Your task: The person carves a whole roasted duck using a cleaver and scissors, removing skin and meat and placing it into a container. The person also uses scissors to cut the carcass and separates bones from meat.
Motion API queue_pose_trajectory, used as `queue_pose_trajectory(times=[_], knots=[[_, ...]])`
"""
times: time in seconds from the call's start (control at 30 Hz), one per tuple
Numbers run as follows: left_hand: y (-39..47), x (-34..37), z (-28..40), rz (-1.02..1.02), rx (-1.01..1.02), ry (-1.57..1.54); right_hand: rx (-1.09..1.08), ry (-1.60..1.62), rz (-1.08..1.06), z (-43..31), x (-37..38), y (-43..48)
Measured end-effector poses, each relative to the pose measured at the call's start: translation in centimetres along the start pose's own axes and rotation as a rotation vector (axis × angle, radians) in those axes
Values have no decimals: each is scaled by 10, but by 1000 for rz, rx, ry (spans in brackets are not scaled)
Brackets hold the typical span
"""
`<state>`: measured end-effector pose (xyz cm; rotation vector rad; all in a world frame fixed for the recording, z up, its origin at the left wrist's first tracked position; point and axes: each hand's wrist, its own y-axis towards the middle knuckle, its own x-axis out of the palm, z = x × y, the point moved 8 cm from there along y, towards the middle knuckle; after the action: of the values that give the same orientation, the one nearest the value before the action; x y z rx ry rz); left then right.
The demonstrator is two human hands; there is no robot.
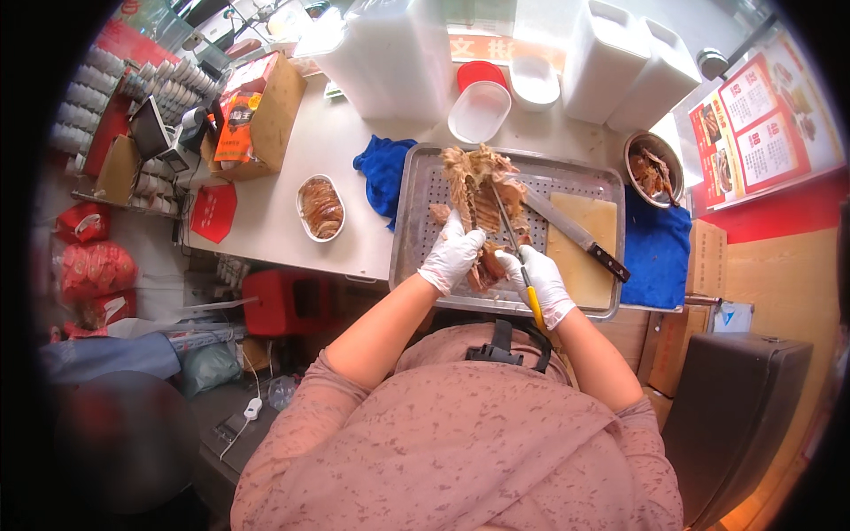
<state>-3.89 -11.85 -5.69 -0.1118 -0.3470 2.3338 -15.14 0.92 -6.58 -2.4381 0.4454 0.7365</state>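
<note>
My gloved left hand (455,253) grips the lower left side of a cooked bird carcass (488,214), whose ribs and torn meat show. In my gloved right hand (543,277) is a long, narrow metal tool with a yellow handle (534,308); its shaft runs up across the carcass, and I cannot tell its exact kind. Both hands are over a perforated metal tray (408,229). To their right, a kitchen knife (574,232) with a dark riveted handle lies across a pale cutting board (581,282). Its tip end is beside the carcass.
Blue cloths (385,174) (657,255) flank the tray. A white container of sliced meat (321,209) stands left; a metal bowl of carcass pieces (654,171) stands right. Behind are an oval plastic tub (479,113), tall white container stacks (405,60) and a cardboard box (275,119).
</note>
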Motion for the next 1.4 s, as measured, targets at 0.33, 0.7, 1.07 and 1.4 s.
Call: queue_pose_trajectory(times=[0.33,0.7,1.07,1.4], knots=[[28,-12,4,-89,-134,-432,-101,-140,77,-4,-3,-14],[20,-16,13,232,101,-11,47,-124,-139,-12,-9,-36],[-2,11,2,28,-96,-241,43,272,-50,-20,-2,-3],[-19,24,-5,-37,-108,-279,75,441,-25,-15,6,18]])
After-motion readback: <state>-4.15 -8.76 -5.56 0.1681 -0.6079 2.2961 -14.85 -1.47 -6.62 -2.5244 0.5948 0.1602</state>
